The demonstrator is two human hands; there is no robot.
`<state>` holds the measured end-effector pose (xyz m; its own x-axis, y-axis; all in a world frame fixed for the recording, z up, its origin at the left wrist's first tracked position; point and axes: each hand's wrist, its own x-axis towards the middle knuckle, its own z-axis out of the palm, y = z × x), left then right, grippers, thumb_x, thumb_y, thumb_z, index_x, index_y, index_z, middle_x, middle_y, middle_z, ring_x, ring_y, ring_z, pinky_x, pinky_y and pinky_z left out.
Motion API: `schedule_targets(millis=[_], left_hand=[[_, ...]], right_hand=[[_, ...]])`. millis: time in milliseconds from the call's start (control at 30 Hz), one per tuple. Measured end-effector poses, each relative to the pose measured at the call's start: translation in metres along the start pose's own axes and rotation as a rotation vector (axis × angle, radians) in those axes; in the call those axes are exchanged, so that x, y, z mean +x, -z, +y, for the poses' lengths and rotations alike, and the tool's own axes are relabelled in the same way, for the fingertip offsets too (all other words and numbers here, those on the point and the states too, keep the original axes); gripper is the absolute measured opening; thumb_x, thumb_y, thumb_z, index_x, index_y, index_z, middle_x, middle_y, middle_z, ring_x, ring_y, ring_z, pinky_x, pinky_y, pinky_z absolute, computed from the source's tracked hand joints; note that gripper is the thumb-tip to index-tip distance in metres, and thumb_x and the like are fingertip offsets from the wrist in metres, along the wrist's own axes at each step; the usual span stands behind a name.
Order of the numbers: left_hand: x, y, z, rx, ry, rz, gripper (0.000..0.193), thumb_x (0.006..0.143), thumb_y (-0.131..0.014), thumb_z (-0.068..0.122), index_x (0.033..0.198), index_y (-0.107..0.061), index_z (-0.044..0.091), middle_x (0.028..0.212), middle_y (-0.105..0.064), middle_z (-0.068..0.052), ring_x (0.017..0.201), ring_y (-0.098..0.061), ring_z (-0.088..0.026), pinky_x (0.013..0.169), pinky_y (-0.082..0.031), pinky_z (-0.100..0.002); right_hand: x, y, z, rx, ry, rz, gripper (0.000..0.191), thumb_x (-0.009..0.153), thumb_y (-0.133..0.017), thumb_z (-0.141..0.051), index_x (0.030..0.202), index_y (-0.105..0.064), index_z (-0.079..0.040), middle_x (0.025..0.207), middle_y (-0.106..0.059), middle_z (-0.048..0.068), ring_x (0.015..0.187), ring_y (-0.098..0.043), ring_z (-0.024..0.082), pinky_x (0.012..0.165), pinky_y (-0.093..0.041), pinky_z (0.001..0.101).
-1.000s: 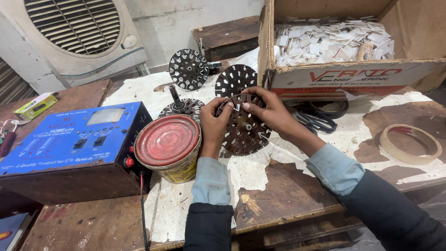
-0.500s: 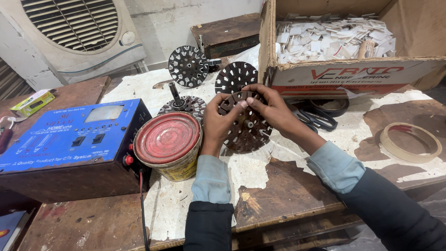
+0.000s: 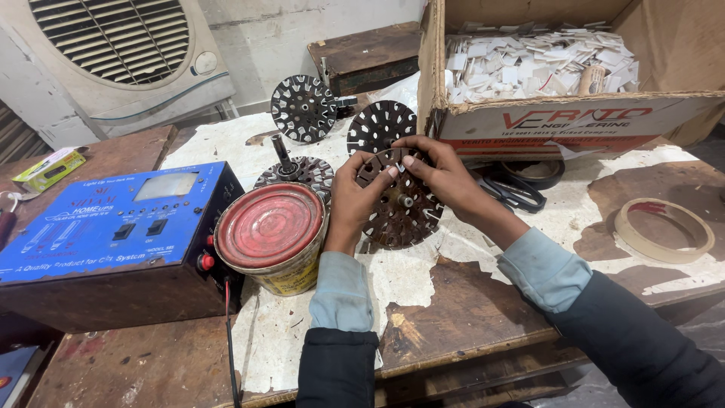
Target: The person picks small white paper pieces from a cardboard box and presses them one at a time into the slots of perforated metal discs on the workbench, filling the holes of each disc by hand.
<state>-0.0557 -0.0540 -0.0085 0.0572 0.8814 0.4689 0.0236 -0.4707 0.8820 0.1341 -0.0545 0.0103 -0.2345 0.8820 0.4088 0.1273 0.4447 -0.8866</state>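
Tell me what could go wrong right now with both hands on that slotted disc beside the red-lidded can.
1. The slotted disc is propped on edge between the left hand and right hand; it may slip and roll off the table.
2. The fingers press a small white slip into a slot; metal edges could nick them.
3. The red-lidded can sits close by the left wrist; a nudge could shove it.

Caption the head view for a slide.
Left hand and right hand hold a slotted stator beside a red-lidded tin.
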Motion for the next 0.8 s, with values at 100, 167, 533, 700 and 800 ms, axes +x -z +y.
schedule_targets(millis=[100, 167, 533, 700, 800], left_hand=[[0.003, -0.003, -0.003, -0.124, -0.153, 0.044, 0.032, 0.096, -0.073, 0.033, 0.104, -0.073, 0.002, 0.091, -0.071, -0.002, 0.085, -0.064, -0.008, 0.076, -0.051, -0.027], [0.004, -0.003, -0.003, -0.078, -0.126, 0.111, 0.037, 0.105, -0.057, 0.037, 0.106, -0.073, 0.004, 0.093, -0.071, -0.004, 0.088, -0.064, -0.011, 0.08, -0.051, -0.03], [0.0, -0.008, 0.02, 0.448, -0.274, 0.212, 0.038, 0.108, -0.05, 0.029, 0.098, -0.069, -0.002, 0.082, -0.068, -0.02, 0.074, -0.065, -0.037, 0.068, -0.048, -0.046], [-0.003, -0.008, 0.02, 0.596, -0.377, 0.335, 0.033, 0.104, -0.059, 0.024, 0.089, -0.071, -0.003, 0.078, -0.068, -0.018, 0.067, -0.064, -0.036, 0.061, -0.046, -0.047], [-0.003, -0.003, 0.019, 0.514, -0.333, 0.374, 0.029, 0.103, -0.057, 0.021, 0.091, -0.073, 0.0, 0.078, -0.07, -0.015, 0.064, -0.067, -0.028, 0.059, -0.047, -0.044]], right_hand=[[0.004, 0.011, -0.004, -0.05, 0.001, -0.064, 0.042, 0.102, -0.056, -0.03, 0.136, -0.062, -0.005, 0.124, -0.069, 0.003, 0.118, -0.062, 0.013, 0.101, -0.051, 0.0285], [0.005, 0.024, -0.008, 0.034, -0.077, -0.147, 0.048, 0.101, -0.058, -0.035, 0.138, -0.061, -0.003, 0.122, -0.067, 0.011, 0.116, -0.061, 0.02, 0.099, -0.051, 0.0341], [-0.008, 0.069, -0.04, -1.058, -0.529, -0.31, 0.056, 0.071, -0.086, -0.051, 0.102, -0.078, -0.005, 0.09, -0.078, 0.015, 0.08, -0.074, 0.028, 0.073, -0.057, 0.0418], [-0.015, 0.078, -0.044, -1.037, -0.703, -0.517, 0.038, 0.062, -0.094, -0.031, 0.088, -0.078, -0.007, 0.073, -0.073, 0.007, 0.066, -0.066, 0.022, 0.057, -0.05, 0.0397], [-0.016, 0.081, -0.048, -0.844, -0.75, -0.666, 0.028, 0.064, -0.092, -0.025, 0.084, -0.08, -0.01, 0.066, -0.064, 0.003, 0.06, -0.055, 0.019, 0.052, -0.039, 0.0363]])
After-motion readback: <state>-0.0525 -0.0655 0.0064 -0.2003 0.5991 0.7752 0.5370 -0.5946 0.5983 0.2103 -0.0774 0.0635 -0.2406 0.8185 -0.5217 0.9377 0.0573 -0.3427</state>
